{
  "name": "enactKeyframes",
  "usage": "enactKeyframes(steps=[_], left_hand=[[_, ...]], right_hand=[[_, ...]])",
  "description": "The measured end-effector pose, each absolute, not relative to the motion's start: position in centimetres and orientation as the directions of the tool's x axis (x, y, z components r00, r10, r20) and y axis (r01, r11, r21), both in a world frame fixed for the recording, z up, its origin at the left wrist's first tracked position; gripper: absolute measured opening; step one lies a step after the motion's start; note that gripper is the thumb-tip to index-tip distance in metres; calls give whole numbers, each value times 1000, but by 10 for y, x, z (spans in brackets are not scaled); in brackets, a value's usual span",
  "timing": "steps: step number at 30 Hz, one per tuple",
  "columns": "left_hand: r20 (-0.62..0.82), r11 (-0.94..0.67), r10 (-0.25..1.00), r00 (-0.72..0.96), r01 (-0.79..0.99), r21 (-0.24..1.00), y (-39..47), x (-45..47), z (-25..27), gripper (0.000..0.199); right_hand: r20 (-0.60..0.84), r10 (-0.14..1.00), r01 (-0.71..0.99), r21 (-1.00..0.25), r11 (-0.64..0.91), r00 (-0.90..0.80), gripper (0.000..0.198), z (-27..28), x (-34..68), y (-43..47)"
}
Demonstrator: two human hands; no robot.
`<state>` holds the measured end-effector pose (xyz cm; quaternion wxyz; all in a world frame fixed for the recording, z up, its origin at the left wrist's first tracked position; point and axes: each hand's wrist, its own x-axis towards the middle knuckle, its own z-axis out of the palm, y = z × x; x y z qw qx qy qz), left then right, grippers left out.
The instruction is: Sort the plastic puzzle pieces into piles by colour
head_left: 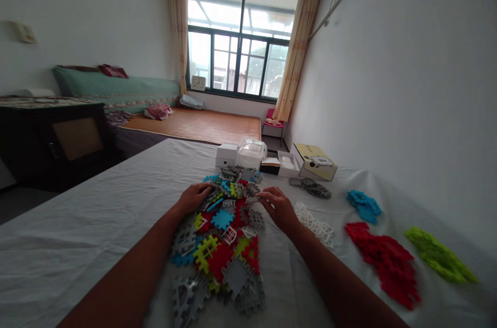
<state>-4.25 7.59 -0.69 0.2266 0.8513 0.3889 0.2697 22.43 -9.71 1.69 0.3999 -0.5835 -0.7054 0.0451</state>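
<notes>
A long mixed pile of notched interlocking plastic tiles (221, 255) in red, blue, lime green, grey and white lies on the white sheet between my arms. My left hand (195, 197) is at the pile's far left side, its fingers curled against dark grey tiles; what they grip is hidden. On the other side, my right hand (276, 205) pinches a pale white tile (253, 199) between thumb and fingers, just over the pile. A blue square tile (222, 219) lies face up between the hands.
Single-colour heaps lie on the right: grey tiles (315, 188), white tiles (314, 224), blue tiles (364, 206), red tiles (384, 261) and green tiles (438, 254). Behind the pile stand a white box (227, 154), a clear plastic container (251, 153) and a yellow box (315, 161).
</notes>
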Motion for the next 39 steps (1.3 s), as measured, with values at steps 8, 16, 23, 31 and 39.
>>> enactKeyframes(steps=[8,16,23,31,39], left_hand=[[292,-614,768,570,529,586,77,-42,-8,44],[286,-597,779,557,520,611,73,-42,-3,42],[284,-585,786,549,513,628,75,-42,-6,41],[274,-588,782,560,518,621,74,-42,-5,43],[273,-583,786,554,518,627,76,-42,-7,43]], right_hand=[[446,647,645,-759,-92,618,34,3,347,-102],[446,530,646,-709,-282,721,30,-17,395,-113],[418,686,710,-674,-205,595,28,-19,384,-106],[402,831,781,-622,-59,384,29,11,325,-104],[147,954,746,-597,297,-262,48,20,245,-114]])
